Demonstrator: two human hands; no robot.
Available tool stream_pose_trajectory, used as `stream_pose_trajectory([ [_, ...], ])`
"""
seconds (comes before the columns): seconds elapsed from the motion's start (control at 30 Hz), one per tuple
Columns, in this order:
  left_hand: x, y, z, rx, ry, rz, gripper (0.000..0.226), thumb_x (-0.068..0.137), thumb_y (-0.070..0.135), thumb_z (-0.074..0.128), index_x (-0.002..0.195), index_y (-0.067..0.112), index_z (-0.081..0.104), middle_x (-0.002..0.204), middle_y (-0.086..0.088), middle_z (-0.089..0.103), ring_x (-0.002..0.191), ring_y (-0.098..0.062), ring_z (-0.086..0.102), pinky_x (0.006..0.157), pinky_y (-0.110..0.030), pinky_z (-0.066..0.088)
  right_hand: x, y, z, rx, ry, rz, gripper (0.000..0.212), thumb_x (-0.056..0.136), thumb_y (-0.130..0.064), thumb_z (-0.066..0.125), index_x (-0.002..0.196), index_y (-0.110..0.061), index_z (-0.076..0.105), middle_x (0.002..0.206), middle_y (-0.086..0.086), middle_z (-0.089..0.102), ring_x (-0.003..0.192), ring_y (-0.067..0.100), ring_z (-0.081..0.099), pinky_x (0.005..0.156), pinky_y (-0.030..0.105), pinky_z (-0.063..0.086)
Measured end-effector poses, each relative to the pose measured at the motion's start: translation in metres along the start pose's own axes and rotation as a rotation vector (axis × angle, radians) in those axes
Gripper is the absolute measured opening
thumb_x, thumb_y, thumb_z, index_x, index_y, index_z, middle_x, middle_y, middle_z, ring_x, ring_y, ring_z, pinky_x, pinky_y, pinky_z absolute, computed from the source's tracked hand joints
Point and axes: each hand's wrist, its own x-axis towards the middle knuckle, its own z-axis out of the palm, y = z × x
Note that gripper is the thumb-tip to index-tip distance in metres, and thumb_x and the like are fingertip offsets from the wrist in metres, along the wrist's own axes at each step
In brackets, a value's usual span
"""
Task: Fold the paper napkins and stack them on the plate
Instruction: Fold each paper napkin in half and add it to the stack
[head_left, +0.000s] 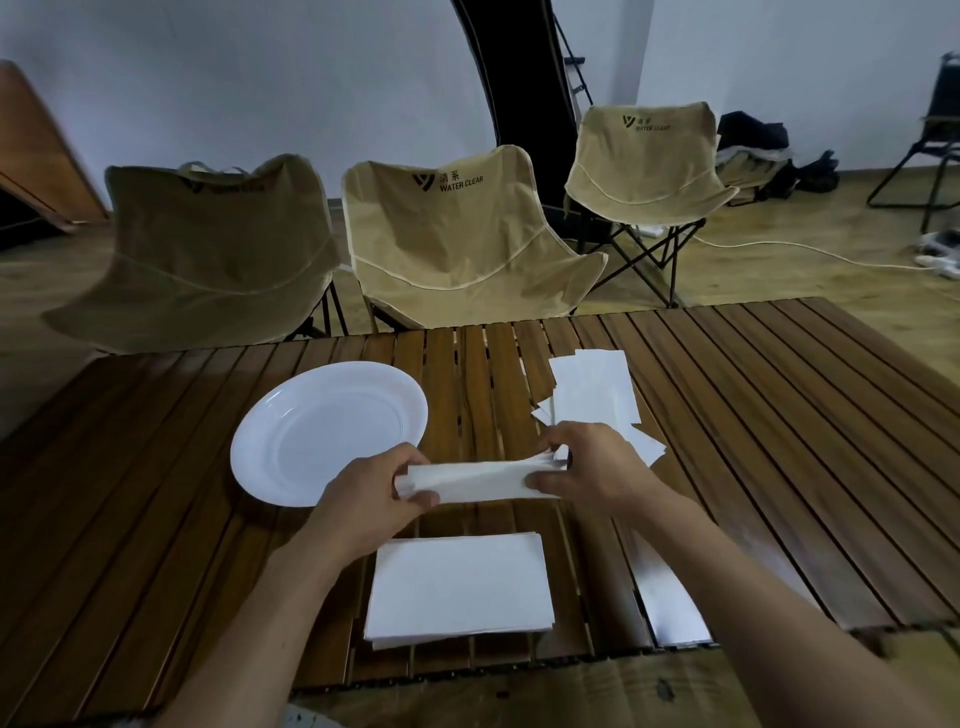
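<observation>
Both hands hold one paper napkin (480, 480) in the air above the slatted wooden table (779, 415), between the white plate (291, 415) and the loose pile of napkins (592, 395) at the far right. The left hand (374, 499) pinches the napkin's left end, thumb underneath and fingers curled over the top; the right hand (587, 467) grips the right end, where the paper bunches and wrinkles near the fingertips. The napkin looks like a long narrow strip, so it appears to be partway through folding. A squared stack of napkins (457, 587) lies on the table near the person, just below the hands; whether these count as folded or as stock I cannot tell. The plate holds nothing, so the stacking has not begun. To do this fold well, the right hand would do best to ease its grip so the crumpled end lies flat, then bring the two ends together with corners and edges matched before pressing a crease. Setting the strip on the table and running a finger along the fold should give a sharper line than creasing in the air. Thin paper tears and skews easily, so light, even tension is the safer course. Three folding camp chairs (457, 234) stand beyond the table.
</observation>
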Motion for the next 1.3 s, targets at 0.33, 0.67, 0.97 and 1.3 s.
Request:
stream_pose_trajectory([
  [0.33,0.002,0.005,0.011,-0.038,-0.021,0.04,0.021,0.09,0.033,0.074,0.108,0.04,0.066,0.105,0.018,0.065,0.093,-0.01,0.065,0.08,-0.023,0.059,0.001,0.014,0.014,0.045,-0.102,0.066,0.021,0.08,-0.032,0.082,0.093,-0.029,0.066,0.1,-0.006,0.068,0.083,0.012,0.065,0.065,0.017,0.053],
  [0.67,0.0,0.0,0.011,-0.009,-0.049,-0.007,0.022,0.088,0.035,0.077,0.106,0.04,0.066,0.106,0.019,0.067,0.091,-0.008,0.066,0.08,-0.024,0.058,0.002,0.015,0.018,0.02,-0.063,0.108,0.028,0.08,-0.036,0.081,0.098,-0.026,0.063,0.1,-0.007,0.064,0.08,0.012,0.064,0.064,0.017,0.053],
  [0.97,-0.001,0.011,0.005,0.02,0.049,0.028,0.028,0.089,0.037,0.074,0.115,0.039,0.063,0.107,0.016,0.064,0.089,-0.009,0.065,0.077,-0.019,0.054,0.003,0.012,0.013,0.087,-0.042,0.06,0.034,0.08,-0.044,0.079,0.105,-0.027,0.064,0.103,-0.007,0.066,0.083,0.013,0.066,0.07,0.021,0.06],
  [1.3,0.0,0.01,0.01,0.025,0.03,0.033,0.024,0.091,0.035,0.071,0.114,0.036,0.065,0.107,0.013,0.065,0.089,-0.014,0.066,0.075,-0.018,0.056,0.005,0.013,0.017,0.047,-0.039,0.055,0.03,0.082,-0.041,0.078,0.102,-0.027,0.061,0.104,-0.005,0.066,0.082,0.014,0.067,0.073,0.025,0.062],
])
